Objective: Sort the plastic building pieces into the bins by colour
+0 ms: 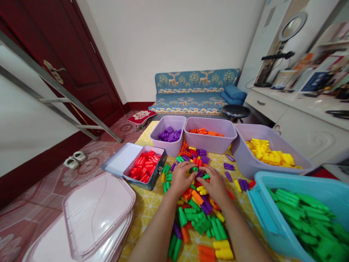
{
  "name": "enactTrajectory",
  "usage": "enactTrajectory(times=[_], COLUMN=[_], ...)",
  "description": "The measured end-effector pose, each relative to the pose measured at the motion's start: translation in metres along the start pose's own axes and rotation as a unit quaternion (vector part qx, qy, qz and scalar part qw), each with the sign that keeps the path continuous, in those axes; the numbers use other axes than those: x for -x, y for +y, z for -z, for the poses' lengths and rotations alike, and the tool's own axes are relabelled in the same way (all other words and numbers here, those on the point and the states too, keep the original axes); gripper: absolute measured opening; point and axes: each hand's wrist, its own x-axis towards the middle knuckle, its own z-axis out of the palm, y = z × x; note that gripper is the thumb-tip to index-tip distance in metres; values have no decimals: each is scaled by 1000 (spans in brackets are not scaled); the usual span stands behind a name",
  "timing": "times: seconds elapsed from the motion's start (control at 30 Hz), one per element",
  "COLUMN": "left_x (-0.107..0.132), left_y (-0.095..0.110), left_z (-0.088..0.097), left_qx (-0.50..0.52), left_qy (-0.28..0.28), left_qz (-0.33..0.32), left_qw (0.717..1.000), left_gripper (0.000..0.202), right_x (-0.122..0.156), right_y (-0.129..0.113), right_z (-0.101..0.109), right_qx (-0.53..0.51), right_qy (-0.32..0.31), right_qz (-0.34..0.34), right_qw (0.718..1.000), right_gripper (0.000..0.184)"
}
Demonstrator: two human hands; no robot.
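Note:
Over a heaped mix of coloured plastic tube blocks, my two hands work close together. My left hand (182, 179) has its fingers curled, with a small green block (194, 169) between thumb and fingertips. My right hand (215, 183) reaches in from the other side, thumb and fingers apart, just above the pile; a green block (206, 176) shows by its fingers. Below the hands lie an orange block (197, 197), green blocks (201, 222) and yellow blocks (223, 249). Loose purple blocks (229, 166) lie to the right of the pile.
Around the pile stand a tin with red blocks (144, 165), a bin of purple blocks (170, 134), one of orange blocks (205, 132), one of yellow blocks (269, 153), and a turquoise bin (268, 214) of green blocks. Lids (99, 214) lie stacked at the left.

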Motion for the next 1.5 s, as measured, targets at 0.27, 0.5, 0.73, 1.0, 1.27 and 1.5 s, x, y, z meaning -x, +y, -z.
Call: enactTrajectory(times=[0.27,0.5,0.73,1.0,1.27,1.5], left_x=[2,2,3,3,2,-27], left_y=[1,0,-2,-1,-13,12], left_z=[2,1,0,1,-6,24], left_qx=[-13,-23,-3,137,269,350], left_qy=[-10,-2,13,82,160,205], left_qz=[-15,-12,-4,23,118,137], left_qw=[1000,1000,1000,987,942,903], left_gripper=[29,31,22,19,27,32], right_x=[-2,-10,-5,-5,-5,-5], right_y=[-2,-17,-16,-6,2,1], right_z=[4,-2,-6,-5,-5,-4], right_qx=[34,-25,-94,-111,-67,-67], right_qy=[98,89,91,75,58,70], right_qz=[-12,80,53,-44,-48,-42], right_qw=[994,993,990,990,995,994], right_gripper=[8,21,28,25,23,22])
